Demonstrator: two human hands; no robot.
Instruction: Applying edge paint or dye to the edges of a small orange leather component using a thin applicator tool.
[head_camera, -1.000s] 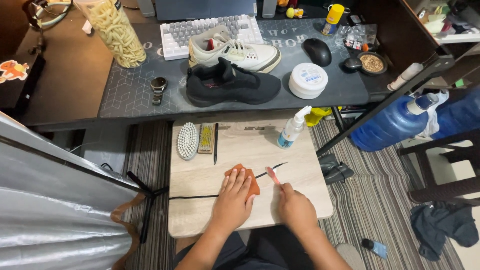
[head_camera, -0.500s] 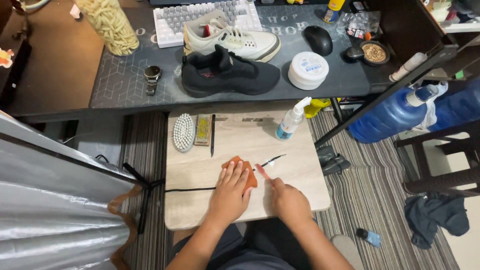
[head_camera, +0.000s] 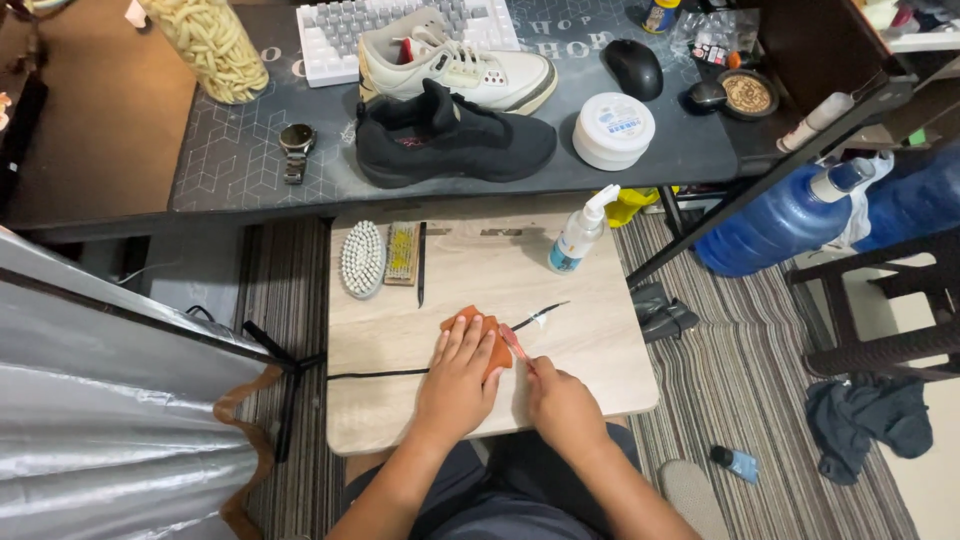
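Two bare forearms rise from the bottom edge of the frame toward its lower middle. The left arm comes in from the lower left and slants up to the right. The left hand lies palm down, fingers straight and close together, pointing toward the top of the frame. The right arm enters from the bottom right of centre and slants up to the left. The right hand sits just beside the left, slightly lower in the frame, curled into what looks like a pinching grip, knuckles up. Both wrists are straight.
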